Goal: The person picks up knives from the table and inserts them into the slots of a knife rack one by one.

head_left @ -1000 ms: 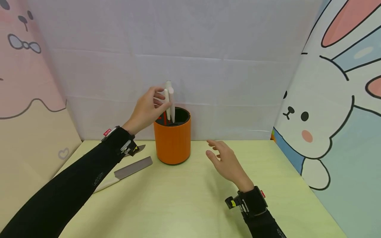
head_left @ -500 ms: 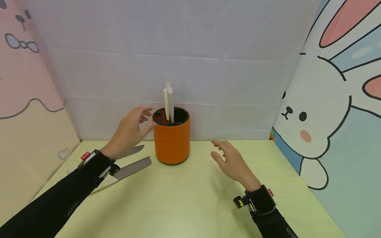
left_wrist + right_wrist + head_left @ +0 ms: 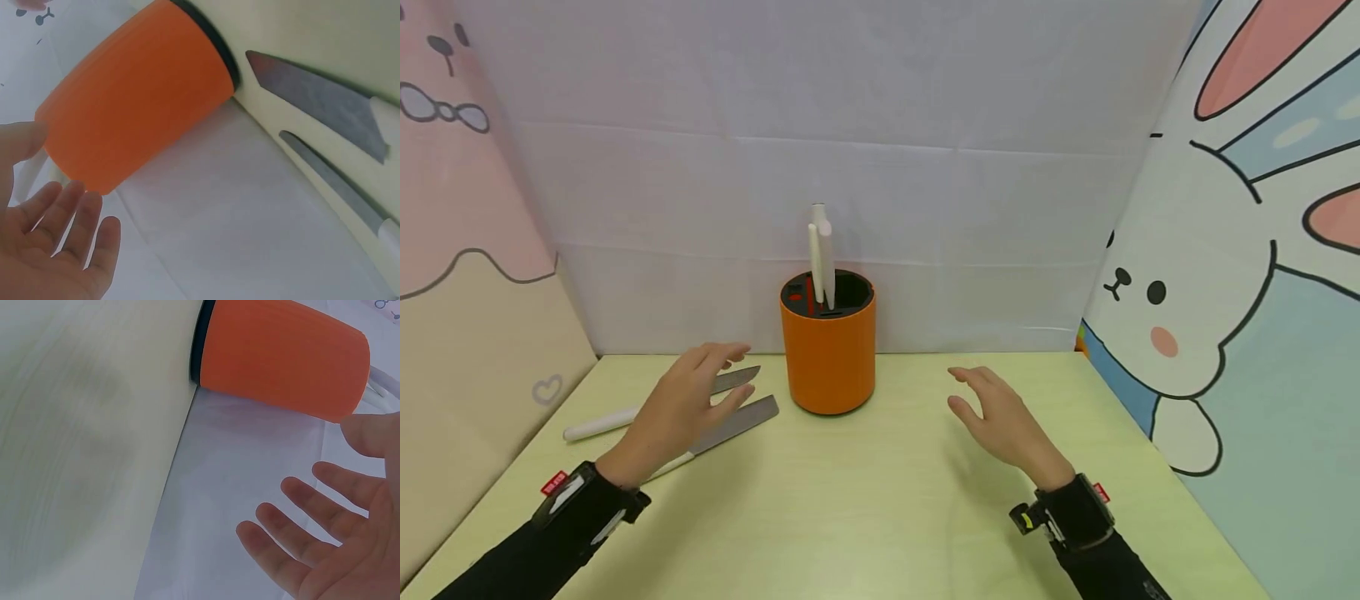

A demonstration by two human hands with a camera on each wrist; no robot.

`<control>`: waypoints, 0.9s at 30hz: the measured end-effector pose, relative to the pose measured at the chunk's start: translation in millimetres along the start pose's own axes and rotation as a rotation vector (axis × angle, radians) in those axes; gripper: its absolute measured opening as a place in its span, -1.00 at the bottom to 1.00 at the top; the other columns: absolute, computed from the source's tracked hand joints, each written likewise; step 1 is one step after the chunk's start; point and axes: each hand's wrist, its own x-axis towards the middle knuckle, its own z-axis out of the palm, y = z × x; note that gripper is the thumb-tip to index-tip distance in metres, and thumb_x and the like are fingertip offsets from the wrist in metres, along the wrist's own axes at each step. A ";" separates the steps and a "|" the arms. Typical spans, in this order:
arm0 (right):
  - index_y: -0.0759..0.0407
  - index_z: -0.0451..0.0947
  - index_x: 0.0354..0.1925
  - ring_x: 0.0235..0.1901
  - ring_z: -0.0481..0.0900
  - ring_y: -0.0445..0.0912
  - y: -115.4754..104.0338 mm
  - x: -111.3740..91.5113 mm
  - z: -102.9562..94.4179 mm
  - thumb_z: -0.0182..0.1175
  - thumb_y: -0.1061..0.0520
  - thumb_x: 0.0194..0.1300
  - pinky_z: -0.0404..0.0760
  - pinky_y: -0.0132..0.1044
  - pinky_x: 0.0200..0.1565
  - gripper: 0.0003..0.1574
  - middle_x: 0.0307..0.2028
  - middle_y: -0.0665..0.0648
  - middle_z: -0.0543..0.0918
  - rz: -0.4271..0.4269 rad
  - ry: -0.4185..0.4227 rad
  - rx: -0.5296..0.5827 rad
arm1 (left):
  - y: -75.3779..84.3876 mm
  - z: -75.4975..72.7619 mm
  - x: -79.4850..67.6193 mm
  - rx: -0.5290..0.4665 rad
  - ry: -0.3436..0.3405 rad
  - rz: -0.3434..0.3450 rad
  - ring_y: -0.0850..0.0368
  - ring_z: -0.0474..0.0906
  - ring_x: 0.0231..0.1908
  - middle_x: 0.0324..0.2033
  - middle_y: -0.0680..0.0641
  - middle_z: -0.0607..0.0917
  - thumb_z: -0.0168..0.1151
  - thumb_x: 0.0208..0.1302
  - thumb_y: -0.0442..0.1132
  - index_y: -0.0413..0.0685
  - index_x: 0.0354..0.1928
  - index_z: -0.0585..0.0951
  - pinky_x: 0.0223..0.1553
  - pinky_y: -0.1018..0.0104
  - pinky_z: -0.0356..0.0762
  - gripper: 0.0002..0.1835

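Note:
My left hand [image 3: 677,408] hovers over two white-handled knives on the table, holding nothing, fingers apart. It partly covers both in the head view: a broad-bladed knife [image 3: 747,423] nearer me and a narrower knife [image 3: 598,425] behind. Their blades point toward an orange knife block [image 3: 829,362] with a black slotted top. White knife handles [image 3: 826,254] rise upright from that block. My right hand [image 3: 1006,421] is held over the table to the right of the block, empty, its fingers loosely spread, as the right wrist view also shows.
The pale yellow table [image 3: 850,517] ends at a white backdrop sheet [image 3: 1000,208] close behind the block. Cartoon-printed panels stand on both sides, pink and cream at left, with a rabbit panel [image 3: 1285,375] at right.
My left hand has drawn away from the handles in the block, moving down and left to above the loose knives. My right hand has shifted slightly right and down.

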 end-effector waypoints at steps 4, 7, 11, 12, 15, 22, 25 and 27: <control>0.15 0.33 0.29 0.08 0.43 -0.01 3.2 -3.6 3.3 0.10 -0.01 0.42 0.49 0.02 0.05 -0.44 0.12 0.14 0.46 -0.010 -0.016 -0.029 | -8.4 7.3 -24.8 0.011 -0.031 -0.012 0.09 0.41 -0.03 0.00 0.01 0.54 0.40 0.12 -0.11 -0.03 0.22 0.44 -0.15 0.09 0.49 -0.39; 0.15 0.32 0.30 0.12 0.40 0.00 3.4 -5.4 5.8 0.10 -0.02 0.42 0.46 0.03 0.09 -0.43 0.14 0.12 0.45 -0.020 -0.030 -0.037 | -15.9 13.1 -40.4 0.024 -0.049 -0.012 0.08 0.41 -0.04 -0.02 0.01 0.55 0.40 0.11 -0.13 -0.01 0.19 0.46 -0.14 0.09 0.49 -0.42; 0.10 0.31 0.31 0.16 0.36 0.00 4.7 -8.3 10.2 0.08 -0.05 0.43 0.42 0.02 0.13 -0.43 0.16 0.09 0.43 -0.015 -0.055 -0.054 | -26.3 19.4 -54.4 0.051 -0.065 0.020 0.04 0.42 0.01 -0.04 0.00 0.56 0.42 0.09 -0.10 -0.06 0.12 0.50 -0.07 0.06 0.49 -0.45; 0.08 0.31 0.31 0.17 0.35 -0.01 5.0 -9.2 11.5 0.08 -0.06 0.43 0.42 0.01 0.14 -0.43 0.16 0.08 0.43 -0.008 -0.065 -0.058 | -29.1 20.1 -57.2 0.055 -0.071 0.024 0.03 0.42 0.03 -0.04 0.00 0.56 0.42 0.08 -0.09 -0.08 0.10 0.50 -0.05 0.05 0.49 -0.46; 0.05 0.29 0.33 0.18 0.33 0.00 5.5 -13.0 16.5 0.07 -0.08 0.44 0.41 0.01 0.15 -0.42 0.18 0.06 0.41 -0.005 -0.096 -0.071 | -37.6 22.0 -69.3 0.068 -0.088 0.021 0.08 0.44 -0.03 -0.07 0.04 0.55 0.42 0.07 -0.04 -0.04 0.07 0.52 -0.09 0.10 0.51 -0.48; 0.06 0.28 0.34 0.21 0.29 0.01 3.3 -19.3 26.0 0.09 -0.06 0.43 0.41 0.02 0.15 -0.40 0.19 0.07 0.40 -0.026 -0.123 -0.078 | -61.6 24.6 -95.2 0.090 -0.142 -0.054 0.02 0.49 -0.13 -0.13 0.02 0.59 0.46 0.01 -0.05 -0.01 -0.04 0.54 -0.17 0.06 0.53 -0.52; 0.06 0.28 0.34 0.22 0.28 -0.02 1.6 -20.6 30.6 0.08 -0.07 0.43 0.41 0.00 0.16 -0.40 0.19 0.06 0.39 -0.042 -0.133 -0.086 | -70.0 23.2 -105.3 0.079 -0.190 -0.102 -0.03 0.49 -0.11 -0.15 0.01 0.60 0.46 0.02 -0.06 0.01 -0.09 0.55 -0.15 0.01 0.52 -0.57; 0.06 0.27 0.34 0.22 0.27 -0.03 0.2 -21.0 32.9 0.07 -0.07 0.43 0.40 -0.01 0.17 -0.40 0.20 0.04 0.39 -0.045 -0.140 -0.087 | -74.1 21.5 -110.8 0.073 -0.221 -0.126 -0.01 0.49 -0.14 -0.17 0.01 0.60 0.46 0.03 -0.05 0.02 -0.13 0.55 -0.17 0.03 0.51 -0.61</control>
